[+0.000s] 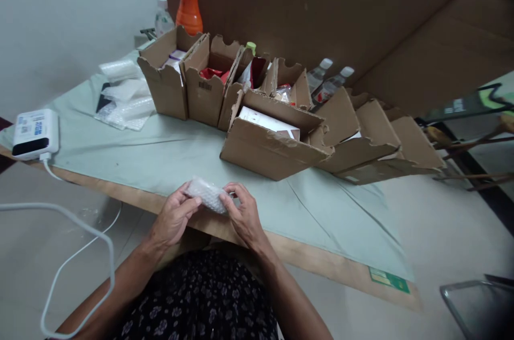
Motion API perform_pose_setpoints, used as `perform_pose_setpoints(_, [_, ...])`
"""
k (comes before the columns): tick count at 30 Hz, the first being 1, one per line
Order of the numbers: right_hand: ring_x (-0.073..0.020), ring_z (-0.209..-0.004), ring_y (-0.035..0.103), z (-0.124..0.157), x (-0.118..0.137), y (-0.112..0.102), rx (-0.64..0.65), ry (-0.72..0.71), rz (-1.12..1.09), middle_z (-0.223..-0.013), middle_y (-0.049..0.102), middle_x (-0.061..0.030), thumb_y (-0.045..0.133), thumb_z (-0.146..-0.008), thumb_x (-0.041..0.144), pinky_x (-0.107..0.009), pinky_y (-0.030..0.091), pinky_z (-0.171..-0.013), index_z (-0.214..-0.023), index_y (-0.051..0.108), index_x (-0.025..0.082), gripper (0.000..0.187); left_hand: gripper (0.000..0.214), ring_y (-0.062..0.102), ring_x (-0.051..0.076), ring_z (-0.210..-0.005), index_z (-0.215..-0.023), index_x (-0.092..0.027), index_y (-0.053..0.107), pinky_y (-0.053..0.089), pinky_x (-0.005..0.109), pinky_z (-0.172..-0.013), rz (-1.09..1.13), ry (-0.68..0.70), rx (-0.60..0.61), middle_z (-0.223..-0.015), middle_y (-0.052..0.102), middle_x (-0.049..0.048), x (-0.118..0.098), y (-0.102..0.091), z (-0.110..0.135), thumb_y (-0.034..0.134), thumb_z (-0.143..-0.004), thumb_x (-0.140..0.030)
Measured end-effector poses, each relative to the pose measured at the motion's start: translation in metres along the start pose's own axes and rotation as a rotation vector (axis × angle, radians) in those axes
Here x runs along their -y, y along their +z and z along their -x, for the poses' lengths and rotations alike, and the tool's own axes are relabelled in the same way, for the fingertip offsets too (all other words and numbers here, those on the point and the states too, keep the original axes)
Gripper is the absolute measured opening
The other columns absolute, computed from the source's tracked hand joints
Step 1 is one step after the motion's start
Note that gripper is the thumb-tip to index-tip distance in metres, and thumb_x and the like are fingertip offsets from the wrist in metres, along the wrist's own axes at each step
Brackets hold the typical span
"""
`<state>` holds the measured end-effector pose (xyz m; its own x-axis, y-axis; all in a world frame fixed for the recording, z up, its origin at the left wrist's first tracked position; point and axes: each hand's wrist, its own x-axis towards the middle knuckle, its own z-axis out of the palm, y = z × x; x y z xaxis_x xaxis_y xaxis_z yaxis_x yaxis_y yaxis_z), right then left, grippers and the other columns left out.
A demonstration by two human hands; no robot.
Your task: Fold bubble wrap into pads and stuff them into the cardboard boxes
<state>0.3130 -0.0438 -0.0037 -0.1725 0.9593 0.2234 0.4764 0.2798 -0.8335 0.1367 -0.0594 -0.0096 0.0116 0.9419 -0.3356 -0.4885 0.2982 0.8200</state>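
A small bundle of bubble wrap (pixel 207 195) is held between my two hands, just over the front edge of the table. My left hand (pixel 175 216) grips its left end, thumb on top. At the right end, my right hand (pixel 243 213) pinches it between thumb and fingers. Whatever the wrap may enclose is hidden. Straight ahead of my hands is a cardboard box (pixel 273 147) with a white carton (pixel 268 125) inside.
More open cardboard boxes (pixel 164 91) stand in a row behind, holding packets. Bubble wrap sheets (pixel 130 102) lie at left, near a white device (pixel 35 134) with a cable (pixel 96 233). An orange bottle (pixel 188 5) and clear bottles (pixel 335 85) stand at the back by a cardboard panel (pixel 281 2).
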Motion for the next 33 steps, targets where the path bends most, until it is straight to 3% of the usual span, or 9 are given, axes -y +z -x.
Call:
perform_pose_setpoints(7, [-0.0242, -0.110, 0.061, 0.009, 0.005, -0.012, -0.069, -0.200, 0.187, -0.121, 0.066, -0.0102, 0.055, -0.100, 0.028, -0.042, 0.046, -0.097, -0.094, 0.066, 0.023, 0.014, 0.057, 0.070, 0.026, -0.101, -0.120, -0.018, 0.066, 0.053, 0.039, -0.092, 0.095, -0.061, 0.059, -0.102, 0.075, 0.0064, -0.004, 0.010, 0.002, 0.075, -0.064, -0.021])
perform_pose_setpoints(10, [-0.0231, -0.107, 0.062, 0.006, 0.006, -0.014, 0.015, -0.149, 0.203, -0.117, 0.069, -0.0080, 0.054, -0.100, 0.028, -0.041, 0.046, -0.096, -0.090, 0.065, 0.023, 0.016, 0.063, 0.070, 0.024, -0.097, -0.125, -0.019, 0.064, 0.053, 0.036, -0.088, 0.050, -0.076, 0.099, -0.100, 0.075, 0.0055, -0.004, 0.011, 0.001, 0.081, -0.065, -0.025])
perform_pose_setpoints(14, [-0.0225, -0.109, 0.064, 0.002, 0.004, -0.018, 0.064, -0.037, 0.106, -0.112, 0.072, -0.0066, 0.056, -0.099, 0.031, -0.041, 0.047, -0.099, -0.098, 0.065, 0.023, 0.012, 0.036, 0.068, 0.019, -0.085, -0.099, -0.018, 0.069, 0.053, 0.032, -0.079, 0.006, -0.049, 0.012, -0.088, 0.072, 0.0023, 0.000, 0.017, -0.003, 0.082, -0.068, -0.031])
perform_pose_setpoints(19, [-0.0197, -0.095, 0.066, 0.016, -0.001, -0.022, 0.058, 0.110, -0.214, -0.117, 0.072, -0.0066, 0.069, -0.089, 0.040, -0.034, 0.055, -0.087, -0.126, 0.062, 0.022, 0.041, 0.020, 0.068, 0.023, -0.093, -0.087, -0.018, 0.070, 0.056, 0.036, -0.085, 0.136, -0.125, -0.018, -0.092, 0.073, 0.0053, 0.003, 0.025, -0.009, 0.074, -0.072, -0.030])
perform_pose_setpoints(23, [-0.0167, -0.084, 0.066, 0.021, 0.010, -0.033, 0.000, 0.124, -0.230, -0.104, 0.075, -0.0042, 0.064, -0.091, 0.028, -0.031, 0.057, -0.080, -0.117, 0.070, 0.022, 0.028, 0.021, 0.068, 0.021, -0.090, -0.088, -0.017, 0.072, 0.057, 0.035, -0.087, 0.173, -0.208, 0.019, -0.091, 0.074, 0.0050, 0.005, 0.029, -0.012, 0.075, -0.068, -0.025])
perform_pose_setpoints(26, [-0.0176, -0.087, 0.068, 0.012, 0.031, -0.068, -0.051, 0.046, -0.148, -0.103, 0.076, -0.0031, 0.063, -0.093, 0.026, -0.033, 0.058, -0.080, -0.114, 0.073, 0.026, 0.023, 0.038, 0.069, 0.024, -0.095, -0.107, -0.019, 0.072, 0.057, 0.041, -0.092, 0.148, -0.128, 0.108, -0.100, 0.075, 0.0065, 0.006, 0.027, -0.017, 0.075, -0.072, -0.033])
perform_pose_setpoints(29, [-0.0188, -0.090, 0.069, -0.009, 0.052, -0.130, -0.257, -0.069, -0.003, -0.106, 0.075, -0.0027, 0.065, -0.094, 0.028, -0.035, 0.058, -0.080, -0.113, 0.074, 0.030, 0.022, 0.053, 0.069, 0.027, -0.108, -0.126, -0.022, 0.064, 0.052, 0.048, -0.102, 0.011, 0.044, 0.145, -0.109, 0.075, 0.0086, 0.013, 0.017, -0.026, 0.073, -0.079, -0.042])
perform_pose_setpoints(31, [-0.0177, -0.084, 0.068, -0.030, 0.061, -0.175, -0.429, -0.127, 0.148, -0.104, 0.075, -0.0031, 0.067, -0.092, 0.028, -0.034, 0.057, -0.074, -0.114, 0.074, 0.028, 0.023, 0.051, 0.068, 0.028, -0.111, -0.125, -0.021, 0.064, 0.051, 0.048, -0.105, -0.167, 0.113, 0.104, -0.110, 0.076, 0.0092, 0.022, 0.009, -0.032, 0.075, -0.080, -0.042])
perform_pose_setpoints(33, [-0.0163, -0.074, 0.065, -0.055, 0.065, -0.211, -0.488, -0.126, 0.388, -0.094, 0.075, -0.0034, 0.067, -0.090, 0.026, -0.032, 0.054, -0.068, -0.110, 0.075, 0.024, 0.021, 0.044, 0.068, 0.028, -0.111, -0.118, -0.021, 0.067, 0.051, 0.048, -0.105, -0.343, 0.159, 0.082, -0.112, 0.076, 0.0104, 0.033, 0.002, -0.036, 0.075, -0.081, -0.043])
